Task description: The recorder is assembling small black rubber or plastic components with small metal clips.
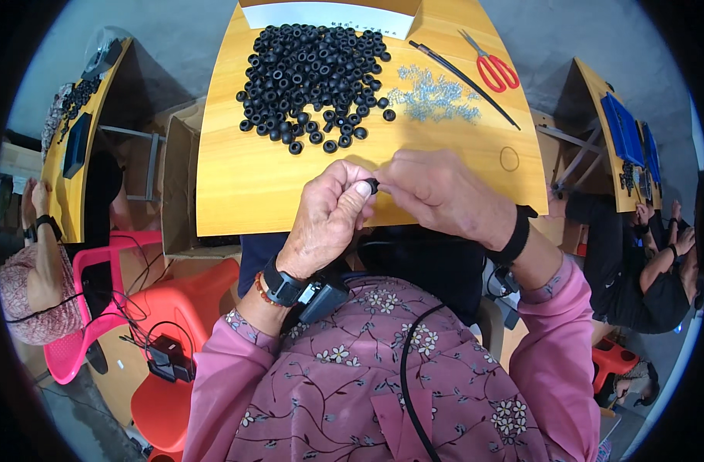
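Note:
Just over the table's near edge, my left hand (332,212) pinches a small black rubber ring-shaped piece (372,185) between thumb and fingers. My right hand (444,192) is closed beside it, its fingertips meeting at the same piece; whatever they pinch is too small or hidden to make out. Beyond my hands lies a big heap of black round pieces with holes (313,77). To the right of that heap are scattered many tiny silvery metal parts (436,96).
Red-handled scissors (496,71) and a thin black rod (467,81) lie at the table's far right. A thin ring (509,159) rests near the right edge. A white box (329,17) stands at the back. A red chair (163,393) is at left; people work at side tables.

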`<state>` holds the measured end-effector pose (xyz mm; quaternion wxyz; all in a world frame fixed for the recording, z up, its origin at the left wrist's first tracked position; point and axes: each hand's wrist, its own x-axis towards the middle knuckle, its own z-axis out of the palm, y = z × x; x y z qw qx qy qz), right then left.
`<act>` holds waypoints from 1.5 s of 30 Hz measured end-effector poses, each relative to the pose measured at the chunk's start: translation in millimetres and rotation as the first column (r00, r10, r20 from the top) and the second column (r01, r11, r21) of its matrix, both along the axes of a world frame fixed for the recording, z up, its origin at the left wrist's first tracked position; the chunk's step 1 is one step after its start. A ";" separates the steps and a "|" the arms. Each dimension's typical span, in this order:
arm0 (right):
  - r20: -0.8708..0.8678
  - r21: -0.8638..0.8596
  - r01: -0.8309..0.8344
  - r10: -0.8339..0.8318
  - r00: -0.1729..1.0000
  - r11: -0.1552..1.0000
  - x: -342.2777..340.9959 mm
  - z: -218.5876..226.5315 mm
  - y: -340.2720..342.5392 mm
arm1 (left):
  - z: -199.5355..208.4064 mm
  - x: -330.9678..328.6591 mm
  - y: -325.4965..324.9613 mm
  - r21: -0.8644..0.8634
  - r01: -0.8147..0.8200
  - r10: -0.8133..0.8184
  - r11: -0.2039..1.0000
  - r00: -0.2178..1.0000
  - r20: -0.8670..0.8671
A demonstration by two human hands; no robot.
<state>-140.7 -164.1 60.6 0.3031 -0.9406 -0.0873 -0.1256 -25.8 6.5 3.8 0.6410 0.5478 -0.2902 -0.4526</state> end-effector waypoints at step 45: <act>0.084 -0.074 0.109 -0.103 0.991 0.991 -13.0 -8.9 20.2 | -2.1 0.9 -0.3 -0.061 -0.030 0.023 0.998 0.993 -0.116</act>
